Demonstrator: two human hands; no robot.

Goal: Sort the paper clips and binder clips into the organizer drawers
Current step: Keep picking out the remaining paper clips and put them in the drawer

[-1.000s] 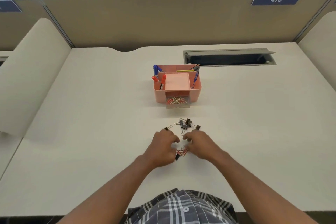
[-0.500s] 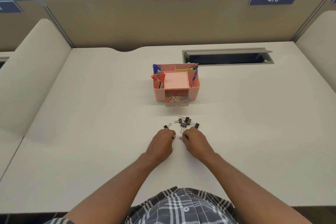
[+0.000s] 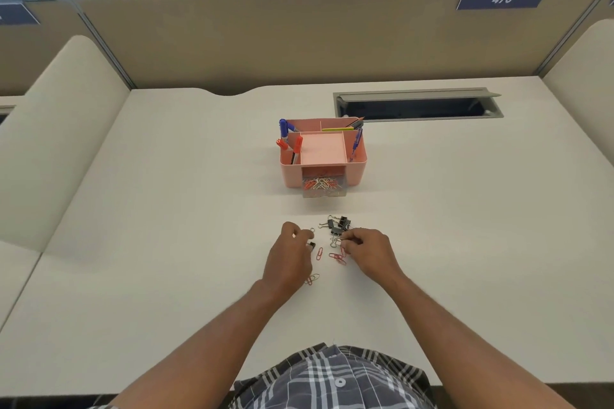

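Resting on the desk [image 3: 166,242], the left hand [image 3: 289,257] pinches a binder clip [image 3: 311,245]; the right hand [image 3: 368,251] pinches a clip, type unclear. Paper clips [image 3: 337,257] lie between; binder clips [image 3: 339,226] at 12 o'clock. Beyond, the organizer [image 3: 324,156] drawer [image 3: 324,188] holds paper clips.

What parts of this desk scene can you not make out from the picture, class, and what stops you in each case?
- Left hand, head view: the curled fingers hide whether they grip the binder clip beside them.
- Right hand, head view: the fingertips sit among the clips; too small to tell which clip they pinch.
- Drawer of the pink organizer, head view: the paper clips inside are too small and tangled to count.
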